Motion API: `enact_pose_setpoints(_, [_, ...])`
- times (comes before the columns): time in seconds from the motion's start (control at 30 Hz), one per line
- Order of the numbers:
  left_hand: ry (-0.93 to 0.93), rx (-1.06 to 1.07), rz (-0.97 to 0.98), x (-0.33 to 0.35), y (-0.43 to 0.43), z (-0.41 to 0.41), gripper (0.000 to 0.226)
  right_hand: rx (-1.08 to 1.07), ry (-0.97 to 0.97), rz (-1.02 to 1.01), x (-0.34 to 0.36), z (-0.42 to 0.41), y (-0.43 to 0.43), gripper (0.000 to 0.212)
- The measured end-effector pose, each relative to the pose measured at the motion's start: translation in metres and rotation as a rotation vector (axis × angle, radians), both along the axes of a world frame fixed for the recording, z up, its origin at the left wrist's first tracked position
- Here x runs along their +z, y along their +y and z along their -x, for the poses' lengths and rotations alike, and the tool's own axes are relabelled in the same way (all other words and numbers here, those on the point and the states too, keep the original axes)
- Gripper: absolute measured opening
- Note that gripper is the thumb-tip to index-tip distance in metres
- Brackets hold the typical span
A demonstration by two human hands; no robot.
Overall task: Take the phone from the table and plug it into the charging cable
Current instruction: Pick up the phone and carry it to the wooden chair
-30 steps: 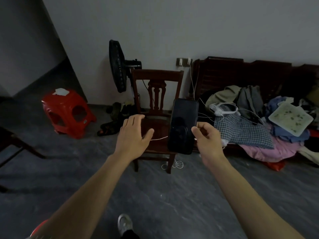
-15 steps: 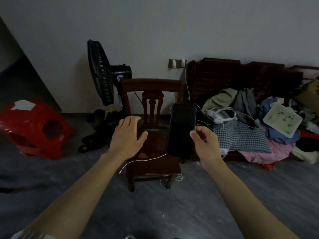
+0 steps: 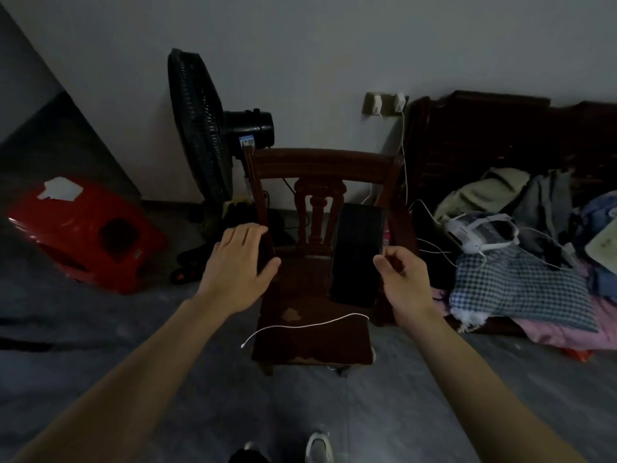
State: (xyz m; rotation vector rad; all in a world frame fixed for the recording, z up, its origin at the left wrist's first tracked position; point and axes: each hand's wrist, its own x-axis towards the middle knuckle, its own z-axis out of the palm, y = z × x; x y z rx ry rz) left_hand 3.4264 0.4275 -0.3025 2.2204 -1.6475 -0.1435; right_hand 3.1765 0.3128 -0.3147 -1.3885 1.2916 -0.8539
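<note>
Head view: right hand (image 3: 405,282) grip closed on black rectangular phone (image 3: 356,253) above dark wooden chair (image 3: 320,168); left hand (image 3: 238,272) open, empty. Drawn closer; thin white charging cable (image 3: 310,325) end exposed on seat, ungrasped.

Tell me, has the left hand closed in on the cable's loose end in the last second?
No. The left hand hovers open above the chair seat; the cable tip now lies nearer the wearer than the hand.

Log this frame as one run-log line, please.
right hand: holding phone upright above chair | left hand: open, empty | charging cable: lying on seat, unplugged from phone
</note>
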Motion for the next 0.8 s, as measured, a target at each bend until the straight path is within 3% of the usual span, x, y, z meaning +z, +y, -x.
enact_pose_setpoints(0.23, [0.036, -0.053, -0.017, -0.065, -0.048, -0.039, 0.067, -0.017, 0.012, -0.079, -0.075, -0.034, -0.042, 0.011])
enact_pose_setpoints(0.6, [0.183, -0.083, 0.037, -0.287, -0.107, -0.067, 0.064, -0.022, -0.018, -0.086, -0.283, -0.085, -0.077, 0.013])
enact_pose_setpoints(0.8, [0.164, -0.089, 0.139, -0.39, -0.126, -0.066, 0.063, 0.008, -0.066, -0.028, -0.388, -0.092, -0.096, 0.018])
